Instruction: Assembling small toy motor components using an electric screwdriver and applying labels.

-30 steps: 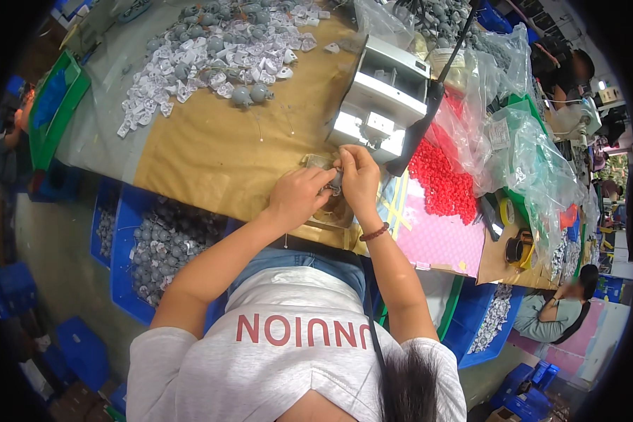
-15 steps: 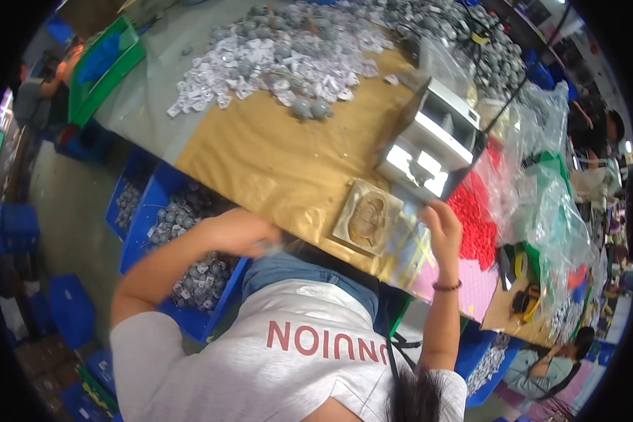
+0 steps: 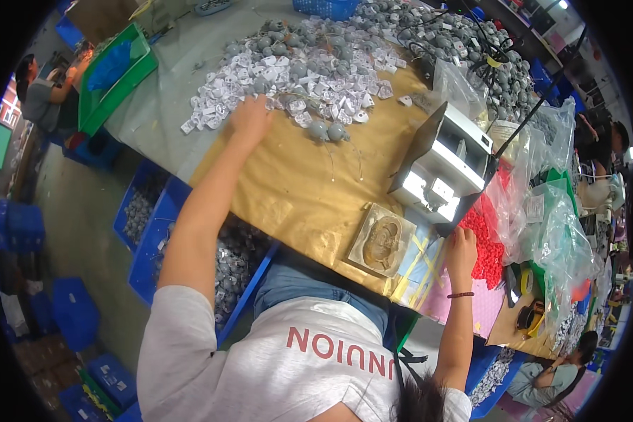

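My left hand [image 3: 251, 118] reaches forward to the near edge of a heap of small white plastic parts [image 3: 271, 74], its fingers drawn together; whatever lies between them is hidden. Mixed into that heap are round grey parts, and two of these grey balls [image 3: 328, 131] lie at its front with thin wires trailing from them. On the right, my right hand [image 3: 461, 247] rests at the edge of a pile of small red parts [image 3: 487, 243]. Its fingers are bent and close together, and I cannot make out what they hold. A square block with a rounded hollow [image 3: 382, 241] sits between my arms near the table edge.
A white box-like device with a lit front [image 3: 443, 165] stands behind the block. Clear plastic bags [image 3: 559, 218] crowd the right side. Blue bins of grey parts [image 3: 235, 271] stand below the table edge at left. A green tray [image 3: 116, 81] is at far left.
My left hand has gone from beside my waist forward to the white parts. The right hand has lowered to the red parts. Two grey balls with wires now show at the heap's front.
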Demonstrator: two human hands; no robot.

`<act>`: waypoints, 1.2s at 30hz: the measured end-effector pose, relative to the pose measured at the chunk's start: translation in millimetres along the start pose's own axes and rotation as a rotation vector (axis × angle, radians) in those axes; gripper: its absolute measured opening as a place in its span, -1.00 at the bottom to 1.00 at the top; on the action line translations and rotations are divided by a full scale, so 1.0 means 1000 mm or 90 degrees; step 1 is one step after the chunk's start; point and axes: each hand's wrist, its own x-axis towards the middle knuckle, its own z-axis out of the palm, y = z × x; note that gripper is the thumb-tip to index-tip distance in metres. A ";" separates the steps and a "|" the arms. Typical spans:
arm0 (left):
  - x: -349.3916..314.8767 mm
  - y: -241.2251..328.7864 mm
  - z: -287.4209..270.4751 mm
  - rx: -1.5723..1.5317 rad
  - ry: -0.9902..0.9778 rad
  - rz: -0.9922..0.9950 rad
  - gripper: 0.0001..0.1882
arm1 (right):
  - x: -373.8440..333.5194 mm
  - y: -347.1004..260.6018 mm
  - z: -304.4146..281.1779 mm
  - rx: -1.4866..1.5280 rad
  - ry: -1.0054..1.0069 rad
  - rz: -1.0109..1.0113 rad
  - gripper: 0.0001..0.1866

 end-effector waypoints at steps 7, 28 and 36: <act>-0.029 0.006 -0.017 -0.209 -0.055 0.121 -0.76 | 0.006 0.001 -0.003 0.025 0.043 -0.036 -0.93; -0.147 0.200 -0.054 -0.639 -0.275 0.311 -0.63 | 0.012 -0.131 -0.050 0.554 0.005 -0.110 -0.87; -0.043 0.181 -0.030 -0.212 -0.022 0.122 -0.47 | 0.003 -0.145 -0.029 0.334 0.057 -0.302 -0.74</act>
